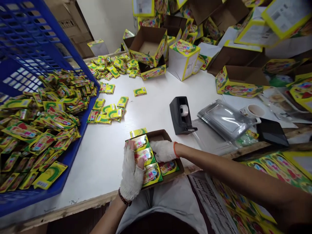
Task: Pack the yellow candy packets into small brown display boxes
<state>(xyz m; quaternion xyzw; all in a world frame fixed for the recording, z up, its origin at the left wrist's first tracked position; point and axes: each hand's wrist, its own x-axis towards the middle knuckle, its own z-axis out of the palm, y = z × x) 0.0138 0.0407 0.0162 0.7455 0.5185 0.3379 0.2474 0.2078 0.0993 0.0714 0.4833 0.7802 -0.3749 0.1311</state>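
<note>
Evidently, the left hand is laid along the left side of an open cardboard box, its fingers extended and its thumb set over the packs inside. The right hand is lowered into the opposite side; its fingertips are hidden, so whether anything is gripped there cannot be told. Within the box, a left column of three packs is laid face up, and at the near end of the right column another pack is shown. What lies beneath the right hand is concealed, so the box is judged at least partly filled, the rest of that column uncertain. Just behind the box, a loose pack is left on the white table. Farther left, a small cluster of packs is spread, and beside it a blue basket is heaped with many more, all outside the box. To the right, a tape dispenser is set down; at the back, printed cartons are piled.
</note>
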